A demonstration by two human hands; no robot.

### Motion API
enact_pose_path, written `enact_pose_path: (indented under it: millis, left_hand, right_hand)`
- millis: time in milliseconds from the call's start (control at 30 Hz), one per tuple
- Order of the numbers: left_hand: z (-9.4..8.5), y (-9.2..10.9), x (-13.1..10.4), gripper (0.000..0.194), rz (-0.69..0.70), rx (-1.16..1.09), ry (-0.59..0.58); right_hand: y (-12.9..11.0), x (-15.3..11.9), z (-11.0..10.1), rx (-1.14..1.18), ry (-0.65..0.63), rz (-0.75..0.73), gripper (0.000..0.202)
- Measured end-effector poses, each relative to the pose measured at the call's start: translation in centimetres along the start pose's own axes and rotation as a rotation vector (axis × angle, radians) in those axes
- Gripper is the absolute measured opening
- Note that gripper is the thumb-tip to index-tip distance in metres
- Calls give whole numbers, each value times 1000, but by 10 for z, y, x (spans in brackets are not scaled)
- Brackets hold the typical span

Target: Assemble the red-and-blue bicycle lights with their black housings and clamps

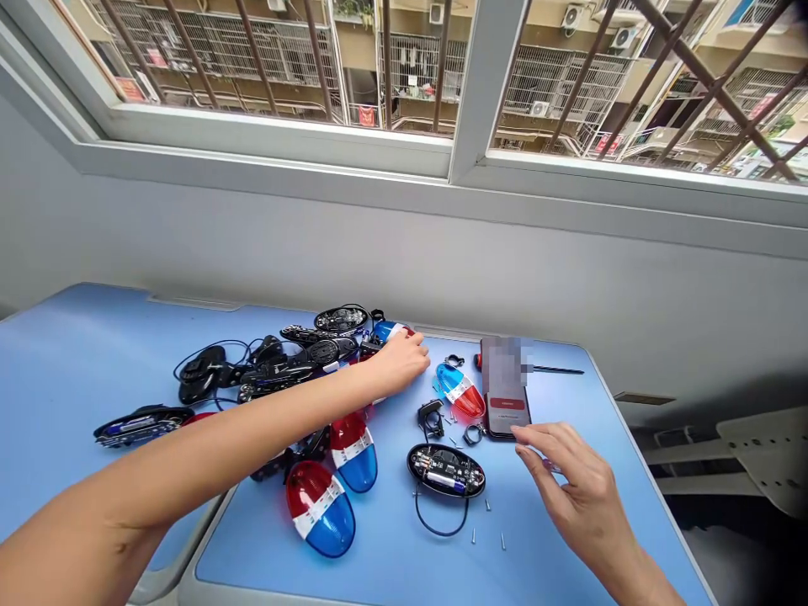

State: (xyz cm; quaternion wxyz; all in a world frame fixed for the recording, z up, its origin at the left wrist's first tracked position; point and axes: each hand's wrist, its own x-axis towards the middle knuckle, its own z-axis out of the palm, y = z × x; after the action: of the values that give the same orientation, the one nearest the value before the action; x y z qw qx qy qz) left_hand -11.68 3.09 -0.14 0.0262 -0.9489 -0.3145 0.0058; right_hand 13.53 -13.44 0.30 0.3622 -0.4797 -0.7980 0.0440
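My left hand [401,364] reaches across to the far side of the pile, fingers curled downward beside a blue-and-red light cover [390,331]; anything beneath them is hidden. On the right, my right hand [571,475] hovers by the phone's [508,412] lower edge, fingers bent toward the thumb. A small pinkish thing [552,465], too small to name, shows within it. Between the hands lies an opened black oval light unit [447,471] with batteries, circuit board and a cable loop. Beyond it rest a blue, white and red cover [460,391] and loose screws [488,505].
A tangled pile of black light units [278,370] with cables fills the table's left-middle. Two red-and-blue covers [321,509] lie in front. Ring clamps [473,433] and a black bracket [431,418] sit near the phone. A screwdriver [555,369] lies behind it.
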Motion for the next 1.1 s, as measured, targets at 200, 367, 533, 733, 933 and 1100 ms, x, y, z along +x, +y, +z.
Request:
enact_pose_path:
  millis: [200,367,533,733,933,1100]
  left_hand:
    - [-9,0,-3,16,0,-20,12]
    - [-46,15,-41,13,-233,-628,373]
    - [-48,61,-71,32,-524,-1699,363]
    - [-32,102,-74,39,-600,-2078,264]
    - [-27,117,-71,31,-545,-2068,302]
    - [-24,135,-63,17,-494,-1850,380]
  right_hand:
    - [5,-16,-2,22,0,28,26]
    - [-1,-16,-2,93,28,16,29]
    - [-23,-3,2,247,-20,76,21]
    - [-50,13,10,390,-81,290,20]
    - [-48,13,14,495,-45,589,19]
    - [-53,21,20,673,27,743,35]
